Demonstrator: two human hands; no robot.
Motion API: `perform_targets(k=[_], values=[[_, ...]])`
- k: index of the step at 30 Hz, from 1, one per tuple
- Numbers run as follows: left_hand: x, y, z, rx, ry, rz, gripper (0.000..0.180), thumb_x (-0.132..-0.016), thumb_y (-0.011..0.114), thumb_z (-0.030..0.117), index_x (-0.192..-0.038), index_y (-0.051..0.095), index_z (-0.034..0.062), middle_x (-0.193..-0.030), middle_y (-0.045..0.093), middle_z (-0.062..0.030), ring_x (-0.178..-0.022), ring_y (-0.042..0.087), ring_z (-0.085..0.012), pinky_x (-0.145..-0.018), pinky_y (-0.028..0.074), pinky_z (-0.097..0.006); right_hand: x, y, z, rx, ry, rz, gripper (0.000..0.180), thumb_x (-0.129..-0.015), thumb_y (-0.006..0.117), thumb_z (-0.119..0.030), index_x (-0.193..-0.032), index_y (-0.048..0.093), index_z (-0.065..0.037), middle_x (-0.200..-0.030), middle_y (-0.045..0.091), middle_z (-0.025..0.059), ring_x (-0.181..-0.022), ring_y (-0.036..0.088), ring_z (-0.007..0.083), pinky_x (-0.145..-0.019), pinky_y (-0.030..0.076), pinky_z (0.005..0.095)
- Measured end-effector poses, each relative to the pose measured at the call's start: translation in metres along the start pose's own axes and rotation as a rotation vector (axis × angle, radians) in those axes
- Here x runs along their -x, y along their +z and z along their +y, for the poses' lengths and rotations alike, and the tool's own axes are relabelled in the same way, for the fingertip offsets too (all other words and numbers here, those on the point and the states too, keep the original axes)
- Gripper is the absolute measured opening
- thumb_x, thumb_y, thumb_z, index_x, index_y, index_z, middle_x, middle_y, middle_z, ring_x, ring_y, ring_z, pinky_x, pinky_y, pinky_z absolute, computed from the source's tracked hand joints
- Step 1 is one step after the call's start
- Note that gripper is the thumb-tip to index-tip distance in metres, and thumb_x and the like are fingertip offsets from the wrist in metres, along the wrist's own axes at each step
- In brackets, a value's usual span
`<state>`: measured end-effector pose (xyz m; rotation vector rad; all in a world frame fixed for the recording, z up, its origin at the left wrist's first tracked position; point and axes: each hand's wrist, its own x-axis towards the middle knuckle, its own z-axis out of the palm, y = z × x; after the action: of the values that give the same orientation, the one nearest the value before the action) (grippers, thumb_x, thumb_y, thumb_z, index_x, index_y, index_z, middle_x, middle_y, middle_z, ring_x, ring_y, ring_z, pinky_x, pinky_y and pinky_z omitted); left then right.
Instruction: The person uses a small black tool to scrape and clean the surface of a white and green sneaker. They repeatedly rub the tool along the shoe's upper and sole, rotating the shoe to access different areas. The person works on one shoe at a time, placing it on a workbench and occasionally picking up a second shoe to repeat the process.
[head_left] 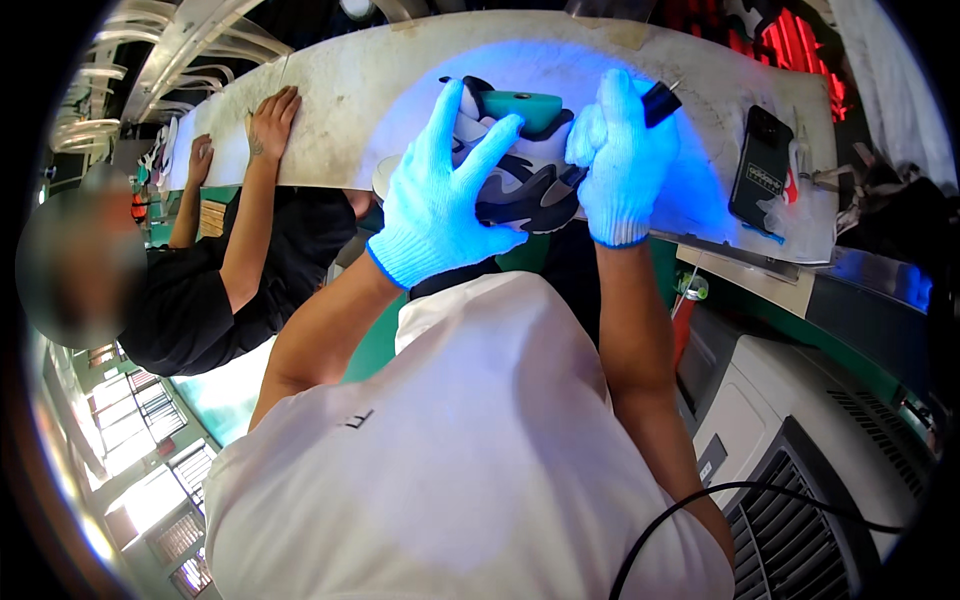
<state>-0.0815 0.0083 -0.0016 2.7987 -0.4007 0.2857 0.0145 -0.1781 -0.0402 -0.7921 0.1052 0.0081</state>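
Note:
A grey, black and white sneaker [535, 185] lies on the worktable, with a green shoe last [525, 110] filling its opening. My left hand [435, 195], in a white knitted glove lit blue, grips the sneaker from the left. Its fingers reach over the upper and its thumb lies along the near side. Just right of the sneaker, my gloved right hand [627, 160] is closed around a black-handled tool [660, 103] with a thin metal tip pointing up and right, away from the sneaker. Most of the handle is hidden in the fist.
A pale, stained worktable [340, 100] curves across the top. A black phone [757, 175] and a crumpled clear plastic bag [790, 222] lie at its right end. To the left, a co-worker's hand [272, 125] rests on the table. A grey-white machine [790, 400] and black cable [760, 486] are at lower right.

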Motion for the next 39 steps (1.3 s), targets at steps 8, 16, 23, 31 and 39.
perform_targets(k=[8, 16, 23, 31, 39], values=[[0.001, 0.0, 0.001, 0.001, 0.025, 0.089, 0.106, -0.055, 0.103, 0.037, -0.154, 0.069, 0.0217, -0.168, 0.039, -0.0415, -0.119, 0.073, -0.0515, -0.093, 0.065, -0.053, -0.052, -0.018, 0.007, 0.325, 0.155, -0.106, 0.027, -0.099, 0.087, -0.025, -0.093, 0.07, -0.005, -0.068, 0.063, 0.0018, -0.052, 0.058, 0.013, -0.048, 0.046, 0.0319], [0.022, 0.014, -0.001, 0.1, 0.064, 0.227, 0.096, -0.052, 0.1, 0.026, -0.144, 0.075, 0.0167, -0.16, 0.045, -0.0428, -0.129, 0.066, -0.0532, -0.1, 0.061, -0.056, -0.082, -0.026, 0.012, 0.793, 0.284, -0.115, 0.03, -0.096, 0.087, -0.029, -0.107, 0.073, -0.005, -0.076, 0.069, 0.0056, -0.061, 0.066, 0.02, -0.056, 0.053, 0.0364], [0.023, 0.005, -0.003, 0.129, 0.074, 0.274, 0.098, -0.052, 0.103, 0.021, -0.145, 0.072, 0.0241, -0.159, 0.049, -0.036, -0.132, 0.065, -0.0505, -0.103, 0.061, -0.057, -0.043, -0.079, -0.025, 1.525, -0.514, 0.101, 0.07, -0.095, 0.089, -0.04, -0.146, 0.066, 0.0, -0.143, 0.071, 0.0223, -0.13, 0.069, 0.0371, -0.11, 0.055, 0.0495], [0.026, -0.005, -0.013, 0.214, 0.085, 0.27, 0.102, -0.058, 0.096, 0.018, -0.155, 0.063, 0.0254, -0.166, 0.044, -0.0339, -0.132, 0.063, -0.0523, -0.106, 0.056, -0.061, 0.03, -0.059, 0.033, 0.361, 0.271, -0.43, 0.086, -0.103, 0.079, -0.057, -0.161, 0.053, 0.001, -0.156, 0.064, 0.0143, -0.137, 0.066, 0.027, -0.117, 0.054, 0.045], [0.056, -0.025, -0.04, 0.761, 0.027, 0.429, 0.117, -0.068, 0.093, 0.021, -0.173, 0.043, 0.0203, -0.181, 0.018, -0.0366, -0.15, 0.053, -0.056, -0.112, 0.058, -0.049, 0.115, 0.082, -0.056, 0.888, 0.062, -0.62, 0.131, -0.074, 0.104, -0.032, -0.172, 0.026, 0.008, -0.157, 0.058, 0.021, -0.134, 0.067, 0.0276, -0.112, 0.058, 0.0421]])
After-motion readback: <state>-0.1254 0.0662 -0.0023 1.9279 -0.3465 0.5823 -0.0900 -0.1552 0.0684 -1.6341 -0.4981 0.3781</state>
